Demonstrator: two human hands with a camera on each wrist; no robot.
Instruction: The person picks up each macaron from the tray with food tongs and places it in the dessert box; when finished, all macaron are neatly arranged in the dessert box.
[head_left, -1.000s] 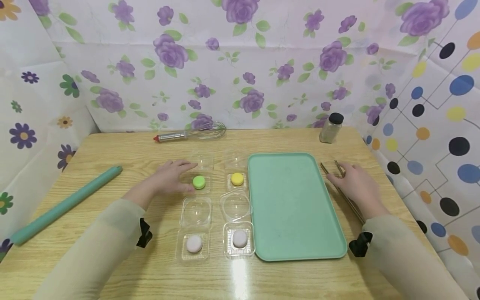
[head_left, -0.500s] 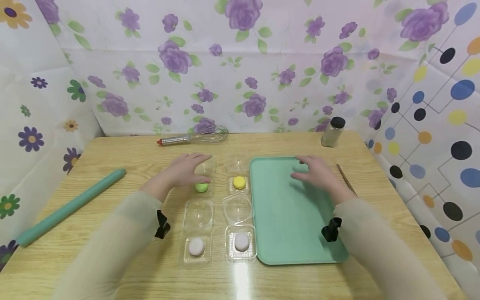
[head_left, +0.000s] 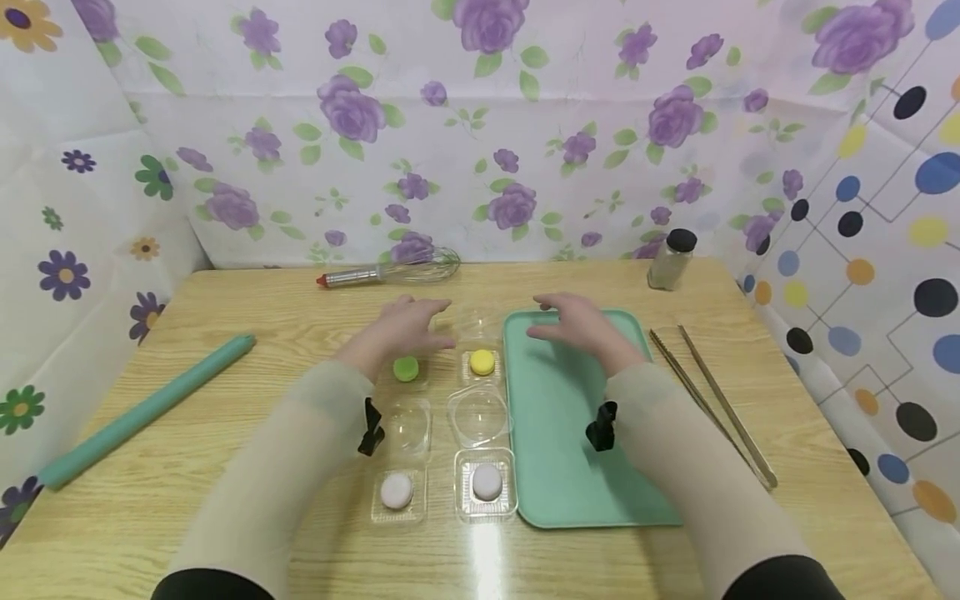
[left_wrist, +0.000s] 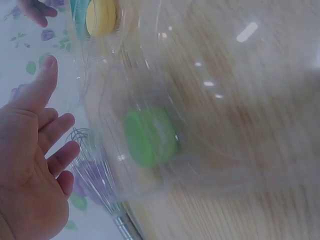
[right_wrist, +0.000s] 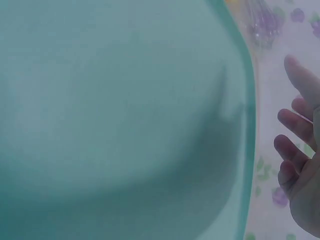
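Observation:
My left hand (head_left: 405, 327) hovers above the far left plastic box, fingers relaxed and holding nothing. Below it a green macaron (head_left: 406, 368) sits in that clear box; the left wrist view shows the green macaron (left_wrist: 151, 136) through the plastic. A yellow macaron (head_left: 482, 362) lies in the box to the right, between my two hands. Over the far left part of the green tray (head_left: 555, 467) is my right hand (head_left: 573, 323), loosely spread with nothing in it. Two pale macarons, one left (head_left: 396, 491) and one right (head_left: 487, 482), sit in the nearer open boxes.
Metal tongs (head_left: 712, 400) lie right of the tray. A whisk (head_left: 393, 271) and a black-capped jar (head_left: 671, 260) stand along the back edge. At the left lies a green rolling pin (head_left: 150, 410). Patterned cloth walls enclose the table's back and sides.
My right hand has let go of the tongs and moved left across the tray. My left hand has shifted right and slightly away, past the green macaron. The tongs stay on the table.

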